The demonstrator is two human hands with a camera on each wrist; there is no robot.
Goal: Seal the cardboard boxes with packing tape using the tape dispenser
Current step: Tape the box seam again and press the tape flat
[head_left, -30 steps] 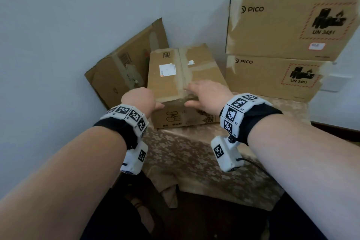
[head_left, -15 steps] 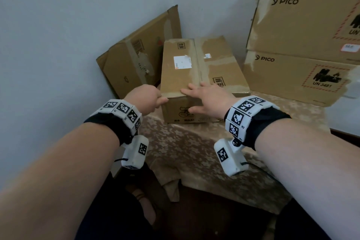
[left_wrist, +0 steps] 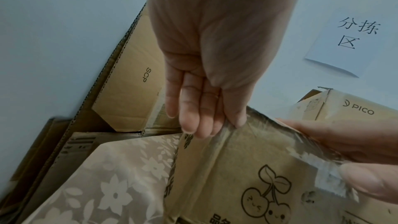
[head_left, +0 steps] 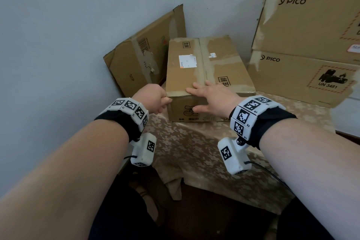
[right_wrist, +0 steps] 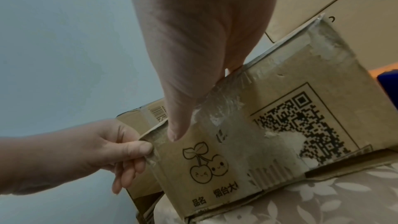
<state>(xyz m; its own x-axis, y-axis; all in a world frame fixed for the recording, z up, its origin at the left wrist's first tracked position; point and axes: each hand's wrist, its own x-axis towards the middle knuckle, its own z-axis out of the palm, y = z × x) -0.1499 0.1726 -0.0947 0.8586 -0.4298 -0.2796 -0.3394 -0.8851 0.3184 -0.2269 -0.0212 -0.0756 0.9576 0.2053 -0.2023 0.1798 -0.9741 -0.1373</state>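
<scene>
From the head camera, the long brown cardboard box with old tape and a white label (head_left: pixel 202 72) lies on the beige flowered tablecloth (head_left: pixel 194 152), its long axis running away from both hands. The right hand (head_left: pixel 210 99) lies flat over its near edge, fingers spread. This looks like positioning before taping; no dispenser shows, so fetching one comes next.

At the left wrist, the left hand (left_wrist: pixel 206 101) pinches the box's near-left corner.

At the right wrist, the thumb presses the cherry-printed end face.

Brown cardboard box (head_left: pixel 196 76) bore black cherry drawing, white label. Counter cloth (head_left: pixel 194 152) was beige with pale flowers. Wall (head_left: pixel 78 25) pale blue-grey. Wristbands (head_left: pixel 132 107) white, black-checked.
</scene>
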